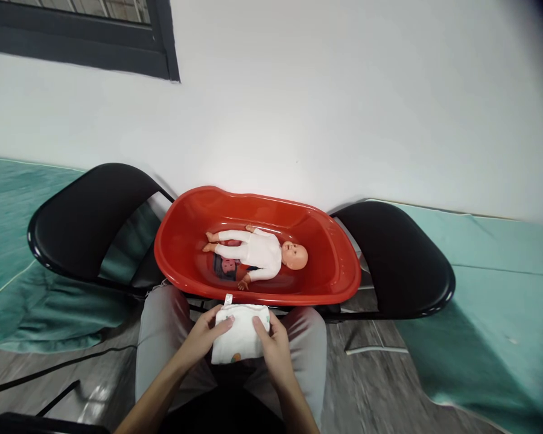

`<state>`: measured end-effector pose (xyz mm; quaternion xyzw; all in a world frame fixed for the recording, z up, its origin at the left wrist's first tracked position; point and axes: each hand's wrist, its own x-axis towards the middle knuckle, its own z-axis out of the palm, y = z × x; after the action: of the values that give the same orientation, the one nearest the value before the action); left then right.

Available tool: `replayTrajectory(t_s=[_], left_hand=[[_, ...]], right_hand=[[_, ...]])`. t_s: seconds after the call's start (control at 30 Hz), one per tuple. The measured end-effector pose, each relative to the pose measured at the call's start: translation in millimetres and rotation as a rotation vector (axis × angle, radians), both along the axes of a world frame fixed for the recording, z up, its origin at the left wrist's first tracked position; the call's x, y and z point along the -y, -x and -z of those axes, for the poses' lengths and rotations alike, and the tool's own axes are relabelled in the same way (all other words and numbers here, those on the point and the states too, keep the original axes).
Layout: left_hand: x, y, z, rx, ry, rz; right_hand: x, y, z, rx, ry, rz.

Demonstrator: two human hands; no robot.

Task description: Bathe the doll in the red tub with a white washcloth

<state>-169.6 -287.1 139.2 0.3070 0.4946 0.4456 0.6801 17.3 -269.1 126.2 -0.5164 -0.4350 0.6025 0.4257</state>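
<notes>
Between my two hands is a folded white cloth (239, 340) with small coloured prints and a white tag sticking up at its top left corner. My left hand (204, 333) grips its left side, thumb on top. On the right side my right hand (274, 342) pinches it the same way. The cloth is over my lap, just in front of a red baby bathtub (335, 283). Inside the tub a baby doll (265, 252) in white clothes lies on its back, head to the right and bare feet to the left.
A black folding chair (85, 223) stands left of the tub, another black chair (402, 259) right of it. Green sheets (493, 301) cover surfaces on both sides. Behind rises a white wall (298, 102) with a dark window frame (95, 51). A black cable (58, 367) crosses the floor at left.
</notes>
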Motion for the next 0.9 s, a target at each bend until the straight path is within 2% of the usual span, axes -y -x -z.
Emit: replayTrajectory(t_s=[0.13, 0.33, 0.47, 0.53, 0.67, 0.73, 0.8, 0.9], left_hand=[[0.9, 3.4, -6.1, -0.016, -0.033, -0.004], [2.4, 4.7, -14.2, -0.058, 0.005, -0.038], [4.4, 8.3, -26.8, -0.101, -0.009, 0.031], [5.6, 10.0, -33.6, -0.129, -0.016, 0.100], [7.9, 9.3, -45.6, -0.177, -0.049, 0.289], [9.3, 7.9, -51.2, -0.205, -0.093, 0.331], [11.0, 7.6, -56.6, -0.242, -0.133, 0.325], [13.9, 10.1, -63.1, -0.311, -0.169, 0.313]], right_hand=[[4.0, -0.3, -3.2, -0.007, 0.001, -0.006], [10.5, 4.7, -14.1, -0.073, 0.028, 0.017], [8.7, 1.0, -24.7, -0.094, 0.002, 0.055], [5.6, -2.6, -34.2, -0.047, -0.027, 0.010], [-0.1, -4.1, -60.0, 0.000, -0.042, -0.243], [-1.4, -1.7, -70.1, -0.042, -0.022, -0.340], [-1.7, 0.8, -75.2, -0.085, -0.021, -0.369], [-1.0, 2.7, -76.7, -0.096, -0.052, -0.323]])
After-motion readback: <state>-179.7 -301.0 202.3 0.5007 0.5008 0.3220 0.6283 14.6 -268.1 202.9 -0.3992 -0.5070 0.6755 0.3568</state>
